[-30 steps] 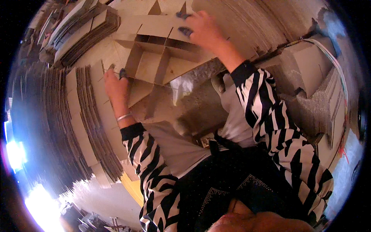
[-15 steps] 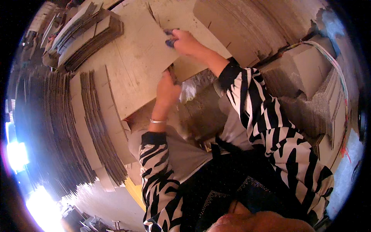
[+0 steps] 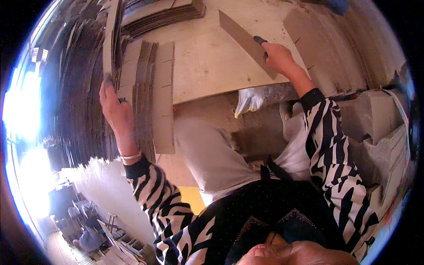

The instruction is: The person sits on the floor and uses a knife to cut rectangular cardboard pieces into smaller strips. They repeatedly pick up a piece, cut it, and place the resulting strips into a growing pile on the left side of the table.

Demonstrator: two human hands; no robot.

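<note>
My right hand (image 3: 279, 57), with dark covers on some fingertips, pinches the right edge of a narrow brown cardboard strip (image 3: 242, 39), which lies slanted over the pale wooden board (image 3: 201, 66). Out to the left, my left hand (image 3: 115, 106) is closed on the near end of a long, narrow cardboard piece (image 3: 111, 44). That piece stands edge-up against the packed stack beside it; whether it is one sheet or several I cannot tell. A bracelet circles my left wrist.
Dense stacks of cardboard (image 3: 75, 84) fill the left side, with slotted strips (image 3: 164, 97) by the board. Another bundle (image 3: 163, 15) lies at the far edge. More slotted cardboard (image 3: 327, 53) stands at right. A white plastic bag (image 3: 249, 99) hangs under the board's near edge.
My left hand has moved from the board's middle to the left stacks and taken hold of cardboard there. My right hand now holds a strip further right. The whole view has shifted.
</note>
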